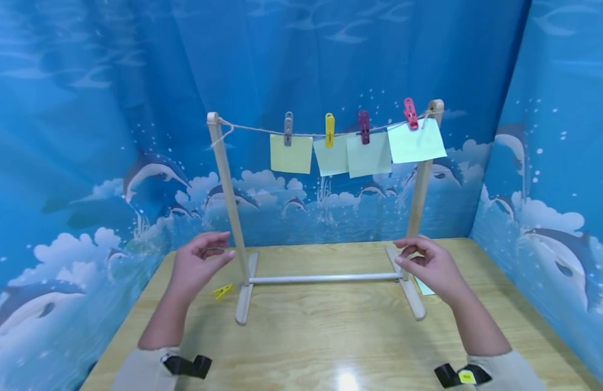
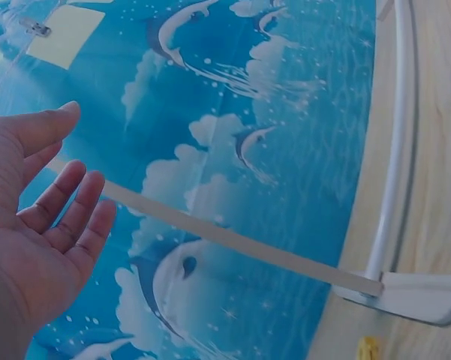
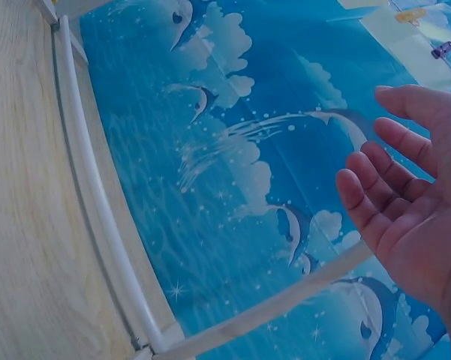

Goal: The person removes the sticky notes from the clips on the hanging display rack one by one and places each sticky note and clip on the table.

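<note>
Both hands are held up above the table with nothing in them. My left hand (image 1: 198,263) is beside the rack's left post (image 1: 228,190), its fingers loosely bent. Near the right post (image 1: 419,195) is my right hand (image 1: 430,266), fingers relaxed and apart from the thumb in the right wrist view. A string (image 1: 257,129) runs between the posts. From it hang a yellow note (image 1: 291,157) under a grey clothespin (image 1: 288,129), and several pale green notes (image 1: 369,157) under a yellow clothespin (image 1: 329,130), a purple clothespin (image 1: 363,127) and a red clothespin (image 1: 410,114).
A loose yellow clothespin (image 1: 222,291) lies on the wooden table (image 1: 301,336), left of the rack's foot (image 1: 246,293). Behind the right hand, a pale green paper (image 1: 425,287) is partly hidden. A white bar (image 1: 325,278) joins the feet. Dolphin-printed curtains (image 1: 110,136) enclose the table.
</note>
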Tool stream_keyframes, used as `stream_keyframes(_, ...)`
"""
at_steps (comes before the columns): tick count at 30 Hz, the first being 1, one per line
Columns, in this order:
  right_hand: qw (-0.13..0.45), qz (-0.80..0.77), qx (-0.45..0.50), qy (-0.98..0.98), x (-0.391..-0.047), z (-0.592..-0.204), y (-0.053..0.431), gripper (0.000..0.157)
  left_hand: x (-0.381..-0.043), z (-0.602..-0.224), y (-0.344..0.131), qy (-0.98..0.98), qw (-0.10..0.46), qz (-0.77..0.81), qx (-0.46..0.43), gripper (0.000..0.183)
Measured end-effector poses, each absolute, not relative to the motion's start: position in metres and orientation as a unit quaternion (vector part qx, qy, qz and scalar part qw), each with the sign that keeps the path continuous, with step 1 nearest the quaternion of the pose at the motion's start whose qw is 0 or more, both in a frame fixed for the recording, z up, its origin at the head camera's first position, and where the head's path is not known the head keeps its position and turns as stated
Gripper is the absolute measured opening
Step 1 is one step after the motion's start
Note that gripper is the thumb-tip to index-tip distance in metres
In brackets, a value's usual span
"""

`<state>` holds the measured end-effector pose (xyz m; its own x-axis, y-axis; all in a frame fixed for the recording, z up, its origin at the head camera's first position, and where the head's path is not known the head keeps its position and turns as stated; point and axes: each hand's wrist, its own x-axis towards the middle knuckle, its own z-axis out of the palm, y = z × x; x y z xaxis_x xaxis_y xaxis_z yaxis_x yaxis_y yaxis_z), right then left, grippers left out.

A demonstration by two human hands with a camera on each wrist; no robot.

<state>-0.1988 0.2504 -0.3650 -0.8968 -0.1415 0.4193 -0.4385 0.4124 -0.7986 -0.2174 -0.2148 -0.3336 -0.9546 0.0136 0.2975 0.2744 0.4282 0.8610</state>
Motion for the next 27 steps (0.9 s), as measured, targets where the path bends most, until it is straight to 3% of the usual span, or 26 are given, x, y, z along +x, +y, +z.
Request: stream_keyframes(27,0.124,0.500,0.227,-0.826,-0.220,-0.318,0.206,0.029,-0.229,-0.284,-0.190,-0.809,0.167,-0.540,-0.158,0.040)
